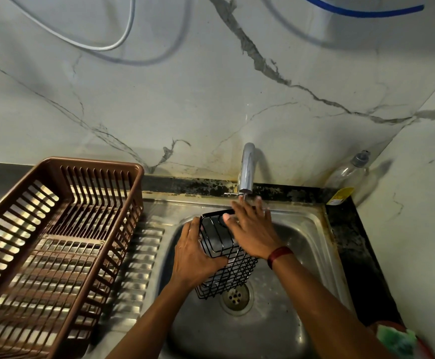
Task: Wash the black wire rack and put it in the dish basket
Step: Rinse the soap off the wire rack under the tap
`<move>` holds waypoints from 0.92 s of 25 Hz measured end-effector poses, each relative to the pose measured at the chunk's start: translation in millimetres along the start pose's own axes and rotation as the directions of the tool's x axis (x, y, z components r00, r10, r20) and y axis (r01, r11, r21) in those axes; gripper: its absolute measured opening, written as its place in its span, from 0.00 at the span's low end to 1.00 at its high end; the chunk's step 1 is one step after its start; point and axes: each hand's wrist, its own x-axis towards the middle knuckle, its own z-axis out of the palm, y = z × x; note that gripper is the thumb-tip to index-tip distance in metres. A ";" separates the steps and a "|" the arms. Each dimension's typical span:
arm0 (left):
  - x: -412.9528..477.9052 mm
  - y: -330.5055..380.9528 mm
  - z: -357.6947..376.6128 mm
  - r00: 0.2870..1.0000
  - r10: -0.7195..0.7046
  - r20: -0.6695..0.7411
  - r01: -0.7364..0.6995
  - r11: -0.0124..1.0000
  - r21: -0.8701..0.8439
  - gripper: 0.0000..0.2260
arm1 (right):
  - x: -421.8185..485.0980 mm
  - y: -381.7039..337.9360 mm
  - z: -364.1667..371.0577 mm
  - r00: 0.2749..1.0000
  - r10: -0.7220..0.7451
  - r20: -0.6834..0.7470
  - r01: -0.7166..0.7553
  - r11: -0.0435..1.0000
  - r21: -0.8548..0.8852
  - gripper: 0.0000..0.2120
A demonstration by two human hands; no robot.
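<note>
The black wire rack (228,265) hangs tilted over the sink (237,332), its far end just below the tap (247,167). This looks like the washing step. The left hand (195,255) grips its left side, and the right hand (250,229) lies flat across the far end, fingers straight. Next it likely needs rinsing, then a lift left into the brown dish basket (94,162).

Black wire rack (226,257), brown slatted dish basket (56,229), grey-veined white wall (159,86).

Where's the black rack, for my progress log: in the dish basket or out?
Out: left hand grips the rack in the sink, right hand on it; dish basket empty.
</note>
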 end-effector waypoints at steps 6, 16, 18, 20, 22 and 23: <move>-5.3 -22.3 -2.6 0.994 0.009 -0.109 -0.016 0.998 -0.063 0.54 | 4.8 11.0 -3.3 1.000 0.031 -0.002 -0.029 0.949 0.314 0.28; -3.7 -38.6 -32.5 0.934 -0.241 0.264 0.358 0.625 -0.694 0.44 | 8.7 21.5 13.5 0.979 0.190 0.076 -0.091 0.068 0.994 0.10; 3.3 -30.7 -48.4 0.891 -0.265 0.369 0.453 0.576 -0.680 0.49 | 8.9 20.7 12.8 0.981 0.179 0.072 -0.088 0.082 0.993 0.10; 13.7 -13.4 -51.9 0.884 -0.348 0.311 0.467 0.668 -0.579 0.46 | 8.5 18.3 10.7 0.982 0.178 0.065 -0.089 0.129 0.988 0.10; 20.9 5.4 -44.7 0.880 -0.438 0.186 0.475 0.823 -0.311 0.46 | 7.7 14.2 6.7 0.980 0.193 0.055 -0.086 0.154 0.984 0.11; 22.4 13.4 -40.4 0.883 -0.445 0.146 0.467 0.866 -0.181 0.46 | 8.7 12.5 6.9 0.978 0.202 0.051 -0.088 0.179 0.980 0.10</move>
